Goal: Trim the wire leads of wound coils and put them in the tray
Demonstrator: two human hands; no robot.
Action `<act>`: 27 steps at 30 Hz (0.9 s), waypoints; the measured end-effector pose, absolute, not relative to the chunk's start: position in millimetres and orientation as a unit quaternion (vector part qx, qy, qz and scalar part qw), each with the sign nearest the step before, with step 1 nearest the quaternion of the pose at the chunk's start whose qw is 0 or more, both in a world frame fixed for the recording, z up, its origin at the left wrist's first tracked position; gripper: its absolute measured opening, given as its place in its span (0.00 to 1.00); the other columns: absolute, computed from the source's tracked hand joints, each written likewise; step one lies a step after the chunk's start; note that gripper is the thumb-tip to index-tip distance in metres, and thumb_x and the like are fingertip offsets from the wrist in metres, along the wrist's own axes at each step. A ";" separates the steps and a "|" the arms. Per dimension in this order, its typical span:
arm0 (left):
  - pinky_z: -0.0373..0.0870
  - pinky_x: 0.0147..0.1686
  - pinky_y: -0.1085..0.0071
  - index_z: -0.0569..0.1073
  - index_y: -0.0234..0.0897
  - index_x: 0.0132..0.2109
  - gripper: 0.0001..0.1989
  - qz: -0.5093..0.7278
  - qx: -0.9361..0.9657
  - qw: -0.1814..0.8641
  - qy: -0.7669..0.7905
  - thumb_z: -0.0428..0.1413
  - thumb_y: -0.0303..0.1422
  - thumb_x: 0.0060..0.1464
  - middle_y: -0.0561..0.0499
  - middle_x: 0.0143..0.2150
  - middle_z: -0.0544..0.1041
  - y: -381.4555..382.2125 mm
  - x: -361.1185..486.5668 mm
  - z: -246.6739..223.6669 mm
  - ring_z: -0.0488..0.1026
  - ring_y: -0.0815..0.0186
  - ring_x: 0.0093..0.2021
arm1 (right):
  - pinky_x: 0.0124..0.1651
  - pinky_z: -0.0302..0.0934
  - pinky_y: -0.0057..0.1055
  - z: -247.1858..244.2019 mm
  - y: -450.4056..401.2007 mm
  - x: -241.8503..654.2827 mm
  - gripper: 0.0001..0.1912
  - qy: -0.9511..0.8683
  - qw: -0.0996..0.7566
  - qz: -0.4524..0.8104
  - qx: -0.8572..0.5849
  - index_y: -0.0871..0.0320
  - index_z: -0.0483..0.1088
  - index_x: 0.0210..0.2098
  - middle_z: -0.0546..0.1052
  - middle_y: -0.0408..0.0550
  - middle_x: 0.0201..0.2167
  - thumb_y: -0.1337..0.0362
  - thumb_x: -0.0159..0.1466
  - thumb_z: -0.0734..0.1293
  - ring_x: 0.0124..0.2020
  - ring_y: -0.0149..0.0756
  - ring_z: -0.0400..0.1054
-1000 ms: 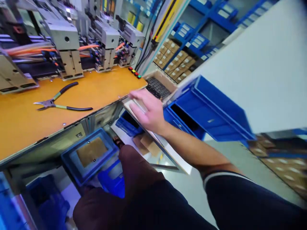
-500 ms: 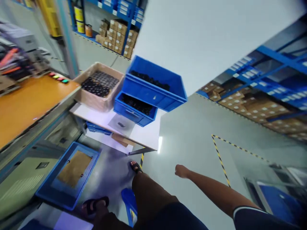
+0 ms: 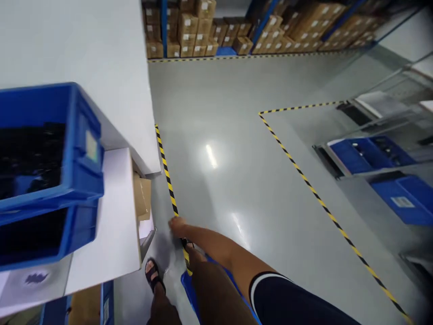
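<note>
Starting at the far left: an upper blue bin (image 3: 84, 144) with black parts (image 3: 34, 153) inside, and it looks perched on a lower blue bin (image 3: 81, 225), likely stacked to save table space. The lower one's contents are too dark to make out. Both are open-topped, presumably for easy reaching in, and they're over a white table (image 3: 113, 221) at lower left.

Moving right, there's a cardboard box (image 3: 143, 196) under the tabletop, left of centre, tucked beneath, probably to keep it off the walkway. It's the nearest loose item to the right hand (image 3: 177, 226), though clearly apart from it.

And here's that hand, just below the middle of the frame, lined up over a striped floor tape (image 3: 165, 167) that likely marks a boundary. The fingers look curled, the arm reaching forward and leftward across the leg; whether anything sits in that grip, I can't tell. The left hand? Out of frame, so no call on its grip.

Up top, brown cartons (image 3: 196, 31) are stacked with labels facing out, presumably for quick reading. Over at the right edge, blue containers (image 3: 368, 153) sit beyond another striped line (image 3: 297, 169), perhaps fencing off a storage zone.
</note>
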State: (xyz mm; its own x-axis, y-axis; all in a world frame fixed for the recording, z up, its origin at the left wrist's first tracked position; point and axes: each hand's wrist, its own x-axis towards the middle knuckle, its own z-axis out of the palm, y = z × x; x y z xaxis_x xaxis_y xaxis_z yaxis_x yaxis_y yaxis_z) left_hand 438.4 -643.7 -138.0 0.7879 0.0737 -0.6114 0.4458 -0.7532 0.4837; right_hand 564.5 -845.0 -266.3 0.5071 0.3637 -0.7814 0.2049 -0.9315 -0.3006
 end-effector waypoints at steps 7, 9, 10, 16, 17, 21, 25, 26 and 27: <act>0.77 0.43 0.58 0.74 0.48 0.54 0.17 -0.404 0.872 0.273 0.037 0.61 0.38 0.57 0.47 0.58 0.74 -720.9 448.2 -291.4 0.72 0.53 0.55 | 0.60 0.63 0.51 -372.7 -759.6 635.0 0.18 -0.322 0.194 0.333 -0.865 0.60 0.68 0.55 0.69 0.53 0.59 0.57 0.69 0.66 0.59 0.46 0.65; 0.77 0.40 0.58 0.75 0.50 0.52 0.16 -0.425 0.868 0.255 0.033 0.62 0.38 0.55 0.47 0.57 0.74 -720.7 437.7 -335.3 0.72 0.52 0.55 | 0.64 0.57 0.54 -402.9 -728.7 647.3 0.19 -0.340 0.199 0.307 -0.867 0.59 0.67 0.57 0.66 0.54 0.63 0.58 0.69 0.65 0.64 0.48 0.59; 0.77 0.39 0.59 0.76 0.53 0.51 0.17 -0.434 0.866 0.246 0.035 0.64 0.37 0.53 0.49 0.56 0.75 -718.8 432.0 -356.2 0.72 0.51 0.56 | 0.65 0.55 0.55 -417.8 -716.0 651.5 0.19 -0.343 0.196 0.303 -0.867 0.59 0.67 0.57 0.65 0.54 0.64 0.59 0.70 0.65 0.66 0.49 0.57; 0.77 0.41 0.57 0.76 0.53 0.51 0.17 -0.472 0.855 0.210 0.045 0.64 0.37 0.53 0.49 0.57 0.75 -709.8 399.5 -430.8 0.71 0.51 0.56 | 0.58 0.64 0.51 -496.7 -726.2 650.1 0.16 -0.336 0.161 0.394 -0.840 0.61 0.71 0.52 0.73 0.53 0.54 0.59 0.68 0.67 0.56 0.45 0.68; 0.77 0.41 0.57 0.75 0.51 0.51 0.18 -0.475 0.853 0.209 0.045 0.64 0.38 0.53 0.48 0.57 0.75 -711.5 396.7 -433.3 0.71 0.50 0.56 | 0.57 0.66 0.50 -502.0 -741.2 647.9 0.15 -0.342 0.166 0.404 -0.832 0.60 0.71 0.52 0.74 0.52 0.53 0.60 0.68 0.67 0.55 0.44 0.69; 0.77 0.42 0.56 0.74 0.49 0.53 0.19 -0.469 0.856 0.214 0.052 0.63 0.39 0.54 0.48 0.55 0.75 -729.1 398.9 -429.9 0.72 0.51 0.55 | 0.56 0.66 0.47 -475.4 -803.0 658.4 0.09 -0.388 0.206 0.397 -0.806 0.61 0.73 0.46 0.77 0.50 0.48 0.63 0.69 0.66 0.53 0.42 0.70; 0.76 0.46 0.61 0.75 0.48 0.50 0.12 -0.436 0.873 0.211 0.062 0.56 0.42 0.62 0.45 0.54 0.76 -747.9 406.5 -412.2 0.74 0.60 0.50 | 0.54 0.64 0.43 -401.4 -856.3 698.4 0.06 -0.433 0.270 0.362 -0.780 0.58 0.75 0.34 0.80 0.48 0.42 0.72 0.64 0.66 0.50 0.40 0.72; 0.76 0.46 0.62 0.76 0.49 0.49 0.11 -0.427 0.878 0.208 0.065 0.55 0.42 0.62 0.45 0.52 0.77 -750.0 405.6 -403.8 0.75 0.61 0.48 | 0.53 0.64 0.42 -384.3 -875.0 705.8 0.05 -0.432 0.285 0.359 -0.776 0.58 0.74 0.30 0.81 0.47 0.39 0.73 0.60 0.68 0.47 0.40 0.73; 0.76 0.44 0.62 0.77 0.49 0.47 0.10 -0.418 0.883 0.204 0.067 0.55 0.43 0.61 0.46 0.48 0.79 -750.9 403.5 -393.8 0.76 0.60 0.46 | 0.51 0.64 0.41 -369.8 -898.1 709.6 0.06 -0.423 0.296 0.360 -0.777 0.57 0.73 0.26 0.81 0.47 0.34 0.73 0.56 0.70 0.43 0.40 0.73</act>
